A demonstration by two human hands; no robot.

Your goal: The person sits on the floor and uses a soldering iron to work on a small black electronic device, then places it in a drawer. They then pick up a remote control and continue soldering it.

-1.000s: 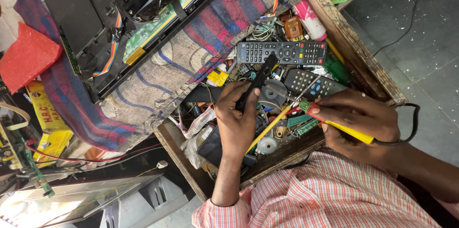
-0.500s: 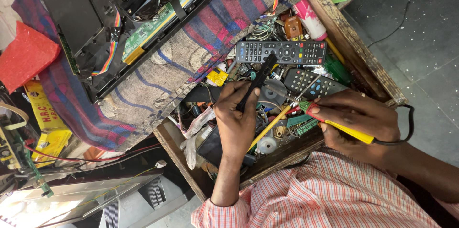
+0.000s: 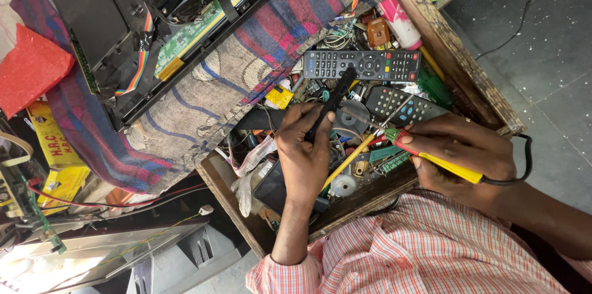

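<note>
Left hand is closed on a black probe, held like a pen, tip angled up toward the long black remote; the tip sits right at the remote's lower edge, can't tell if it touches. Right hand is clamped on a yellow soldering iron with a red-green collar; its metal tip points left into the clutter between both hands. A black cord loops off the iron's rear, around the right wrist.

Both hands work over a wooden tray full of parts. In it: the long remote lying flat, a second dark remote just below it and tilted, a yellow screwdriver running diagonally under the left hand, a small white spool near the tray's front edge, a pink-white can and an amber part at the far end, loose wires and small green boards throughout.

Beside the tray, a striped cloth covers the worktop; an opened black chassis with a green circuit board lies on it. Red bag at far left, yellow boxes below it. Checked shirt sleeve fills the bottom of the view.
</note>
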